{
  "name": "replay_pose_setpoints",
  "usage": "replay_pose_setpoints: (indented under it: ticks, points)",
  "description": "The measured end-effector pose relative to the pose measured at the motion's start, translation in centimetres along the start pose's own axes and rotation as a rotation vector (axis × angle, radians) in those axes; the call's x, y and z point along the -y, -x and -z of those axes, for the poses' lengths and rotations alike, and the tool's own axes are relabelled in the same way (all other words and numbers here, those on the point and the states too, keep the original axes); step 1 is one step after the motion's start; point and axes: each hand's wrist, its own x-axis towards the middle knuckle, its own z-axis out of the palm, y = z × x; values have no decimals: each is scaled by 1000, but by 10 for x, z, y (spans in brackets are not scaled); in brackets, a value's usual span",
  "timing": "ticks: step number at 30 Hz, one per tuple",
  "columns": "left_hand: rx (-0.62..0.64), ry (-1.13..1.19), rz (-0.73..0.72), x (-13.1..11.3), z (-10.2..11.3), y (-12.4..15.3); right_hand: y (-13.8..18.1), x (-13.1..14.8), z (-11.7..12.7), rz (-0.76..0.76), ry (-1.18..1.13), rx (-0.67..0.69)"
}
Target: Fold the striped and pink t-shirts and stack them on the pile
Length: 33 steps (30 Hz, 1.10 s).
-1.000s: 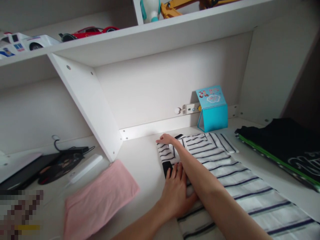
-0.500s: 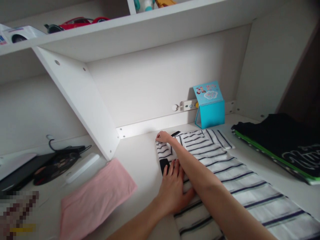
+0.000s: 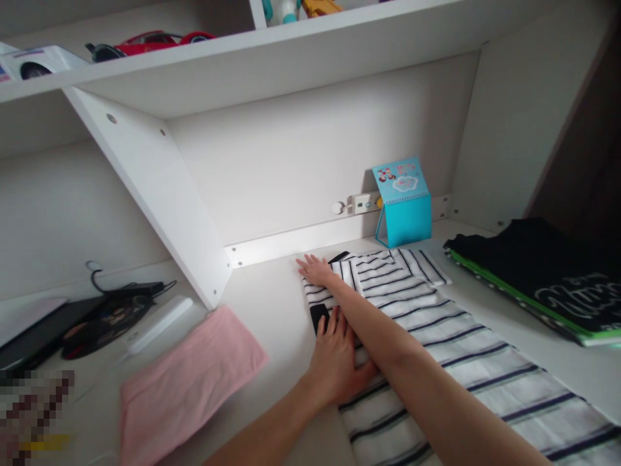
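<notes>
I saw the left hand (image 3: 334, 362) upon the striped shirt (image 3: 478, 362), fingers slightly spread; at its twelve o'clock, the right hand (image 3: 315, 270) touched the shirt's edge, fingers extended, neither gripping.

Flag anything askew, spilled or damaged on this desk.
Nothing stands out: no spill or damage visible. The striped garment lies spread out under the left hand and right hand; the calendar stands upright. The pink cloth sits at a slant, hardly odd.
</notes>
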Motion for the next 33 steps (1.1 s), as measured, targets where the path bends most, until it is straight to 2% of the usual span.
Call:
replay_pose_setpoints:
  ticks: [2, 5, 8, 11, 13, 16, 19, 22, 24, 28, 30, 33]
  points:
    - [6, -3, -1, 0, 1, 0, 2, 0, 1, -53, 8, -73]
    - [33, 0, 14, 1, 2, 0, 8, -9, 19, -137, 13, -170]
    - [56, -5, 24, 1, 3, 0, 23, -32, 46, -246, 30, -235]
    - [66, -11, 28, 0, 3, 0, 48, -60, 64, -365, 58, -240]
    - [66, -18, 32, 0, 3, -1, 64, -71, 64, -429, 62, -192]
    - [50, -38, 28, 0, 2, -2, 80, -72, 49, -460, 47, -143]
    - [38, -57, 28, 0, 1, -3, 87, -64, 34, -453, 26, -198]
    - [37, -68, 26, 1, 0, -3, 91, -69, 39, -490, 15, -258]
    - [32, -73, 21, 2, -1, -3, 99, -86, 55, -556, 21, -274]
    - [26, -69, 13, 4, -3, -3, 132, -138, 91, -748, 35, -255]
    - [27, -61, 11, 4, -4, -3, 151, -159, 98, -831, 23, -230]
    - [33, -48, 11, 4, -4, -3, 171, -178, 94, -896, -32, -227]
